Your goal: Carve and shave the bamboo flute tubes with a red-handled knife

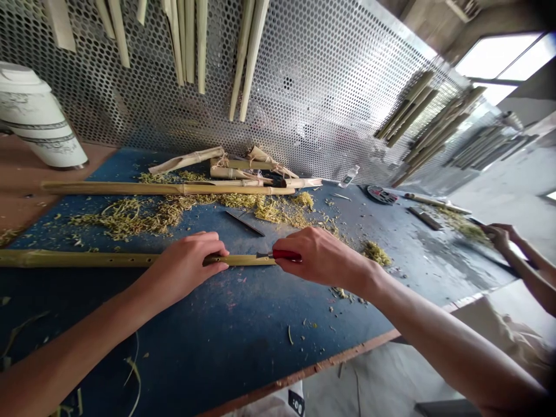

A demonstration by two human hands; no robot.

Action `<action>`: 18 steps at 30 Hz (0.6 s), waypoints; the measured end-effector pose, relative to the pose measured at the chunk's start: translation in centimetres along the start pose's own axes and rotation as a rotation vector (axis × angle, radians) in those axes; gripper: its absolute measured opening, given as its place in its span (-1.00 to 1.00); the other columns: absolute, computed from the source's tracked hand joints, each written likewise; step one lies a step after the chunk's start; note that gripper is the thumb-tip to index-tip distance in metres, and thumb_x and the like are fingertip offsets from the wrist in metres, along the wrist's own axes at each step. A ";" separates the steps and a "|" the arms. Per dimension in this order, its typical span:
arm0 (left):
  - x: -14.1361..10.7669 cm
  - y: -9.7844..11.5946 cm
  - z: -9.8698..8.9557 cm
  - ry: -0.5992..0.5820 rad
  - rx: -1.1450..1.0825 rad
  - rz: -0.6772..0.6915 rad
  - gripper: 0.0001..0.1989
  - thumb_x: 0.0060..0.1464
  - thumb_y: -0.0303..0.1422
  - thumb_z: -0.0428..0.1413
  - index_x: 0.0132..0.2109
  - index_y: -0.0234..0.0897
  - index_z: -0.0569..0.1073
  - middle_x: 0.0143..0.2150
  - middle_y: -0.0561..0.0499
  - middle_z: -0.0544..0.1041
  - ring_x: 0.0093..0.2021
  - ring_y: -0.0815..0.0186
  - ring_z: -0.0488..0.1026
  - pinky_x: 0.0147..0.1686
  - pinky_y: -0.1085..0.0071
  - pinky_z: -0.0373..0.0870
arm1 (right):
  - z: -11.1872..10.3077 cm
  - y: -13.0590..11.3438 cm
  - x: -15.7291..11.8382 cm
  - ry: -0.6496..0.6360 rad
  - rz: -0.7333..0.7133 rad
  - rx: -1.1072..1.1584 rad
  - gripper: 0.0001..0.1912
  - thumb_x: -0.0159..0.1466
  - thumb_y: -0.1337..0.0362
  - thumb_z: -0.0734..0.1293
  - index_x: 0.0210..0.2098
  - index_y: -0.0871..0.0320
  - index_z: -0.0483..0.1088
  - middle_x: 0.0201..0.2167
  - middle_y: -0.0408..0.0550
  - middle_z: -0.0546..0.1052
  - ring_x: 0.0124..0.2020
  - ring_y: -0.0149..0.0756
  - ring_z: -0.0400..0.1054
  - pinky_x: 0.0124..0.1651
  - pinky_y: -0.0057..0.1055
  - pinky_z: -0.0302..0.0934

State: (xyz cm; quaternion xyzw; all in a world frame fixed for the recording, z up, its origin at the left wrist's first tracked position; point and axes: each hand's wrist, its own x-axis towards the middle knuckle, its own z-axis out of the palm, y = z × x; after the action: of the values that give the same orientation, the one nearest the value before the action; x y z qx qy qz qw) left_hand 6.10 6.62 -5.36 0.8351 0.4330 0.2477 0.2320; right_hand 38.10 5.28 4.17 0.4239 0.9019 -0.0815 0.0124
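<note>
A long green bamboo tube (104, 259) with a row of small holes lies across the blue table from the left edge. My left hand (191, 263) is closed around the tube, thumb and fingers pinching it near its right part. My right hand (315, 260) grips a red-handled tool (286, 255); its short metal blade touches the tube close to a hole. The tube's right end is hidden at my right hand. Just behind, a thin dark metal blade (245, 223) lies on the table.
Behind the hands are bamboo shavings (130, 217), another bamboo pole (117, 188), short bamboo pieces (238, 168), a small bottle (348, 176) and a red-and-white object (382, 195). A white canister (41, 119) stands left. Another person's hands (504, 236) are at the far right.
</note>
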 end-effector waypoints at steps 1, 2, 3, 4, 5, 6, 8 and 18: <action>0.0 0.0 0.0 -0.004 0.000 0.003 -0.69 0.42 -0.04 0.19 -0.20 -0.11 0.67 -0.20 -0.06 0.69 -0.22 0.10 0.66 -0.31 0.30 0.42 | 0.0 -0.1 -0.1 -0.013 -0.005 -0.017 -0.80 0.64 0.24 0.37 -0.11 0.08 0.62 -0.27 -0.10 0.69 -0.36 -0.33 0.43 -0.29 -0.34 0.05; 0.0 -0.1 0.0 -0.007 0.001 0.006 -0.68 0.43 -0.03 0.19 -0.19 -0.11 0.67 -0.20 -0.06 0.69 -0.23 0.11 0.65 -0.32 0.30 0.42 | -0.1 -0.2 -0.2 -0.027 -0.010 -0.036 -0.80 0.66 0.22 0.36 -0.08 0.07 0.61 -0.26 -0.09 0.69 -0.36 -0.33 0.43 -0.30 -0.33 0.03; 0.0 -0.1 0.0 -0.006 0.003 0.007 -0.68 0.43 -0.04 0.19 -0.19 -0.11 0.67 -0.20 -0.06 0.69 -0.23 0.11 0.65 -0.32 0.31 0.42 | -0.1 -0.3 -0.4 -0.039 -0.014 -0.056 -0.81 0.67 0.21 0.35 -0.05 0.07 0.60 -0.26 -0.09 0.69 -0.36 -0.32 0.44 -0.31 -0.32 0.01; 0.0 -0.2 0.0 -0.005 0.006 0.007 -0.69 0.44 -0.05 0.19 -0.18 -0.11 0.67 -0.19 -0.06 0.69 -0.22 0.11 0.65 -0.32 0.30 0.42 | 0.0 -0.4 -0.5 -0.051 -0.016 -0.079 -0.81 0.69 0.20 0.33 -0.03 0.06 0.58 -0.25 -0.09 0.69 -0.37 -0.31 0.43 -0.32 -0.31 -0.01; 0.1 -0.2 0.0 -0.002 0.010 0.006 -0.70 0.43 -0.06 0.20 -0.18 -0.11 0.66 -0.19 -0.06 0.69 -0.21 0.10 0.66 -0.30 0.30 0.42 | 0.0 -0.5 -0.6 -0.063 -0.016 -0.103 -0.81 0.70 0.19 0.32 -0.01 0.05 0.56 -0.26 -0.09 0.68 -0.40 -0.30 0.42 -0.33 -0.30 -0.04; 0.1 -0.3 0.1 -0.001 0.014 0.006 -0.72 0.43 -0.08 0.20 -0.19 -0.11 0.65 -0.18 -0.06 0.69 -0.19 0.10 0.66 -0.29 0.30 0.42 | 0.0 -0.6 -0.7 -0.074 -0.018 -0.127 -0.81 0.71 0.18 0.30 0.00 0.04 0.55 -0.27 -0.09 0.68 -0.42 -0.30 0.41 -0.34 -0.28 -0.06; 0.1 -0.3 0.2 -0.004 0.021 0.003 -0.76 0.41 -0.12 0.21 -0.20 -0.11 0.64 -0.19 -0.05 0.68 -0.19 0.11 0.64 -0.28 0.29 0.40 | -0.1 -0.8 -0.7 -0.097 -0.025 -0.178 -0.78 0.73 0.16 0.27 0.01 0.04 0.53 -0.30 -0.11 0.67 -0.48 -0.30 0.38 -0.37 -0.27 -0.11; 0.3 0.3 -0.1 -0.035 0.052 -0.047 -0.77 0.37 -0.15 0.20 -0.25 -0.12 0.61 -0.26 0.00 0.63 -0.26 0.17 0.58 -0.32 0.30 0.30 | -1.0 -0.3 1.5 -0.202 -0.127 -0.457 -0.86 0.67 0.15 0.42 0.11 0.04 0.58 -0.30 -0.09 0.72 -0.54 -0.32 0.36 -0.43 -0.28 -0.21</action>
State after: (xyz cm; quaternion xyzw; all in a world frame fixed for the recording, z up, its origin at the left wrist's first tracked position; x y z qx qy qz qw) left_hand 6.34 6.73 -5.00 0.8345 0.4546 0.2165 0.2236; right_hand 36.95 6.39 5.03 0.3424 0.9159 0.0820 0.1927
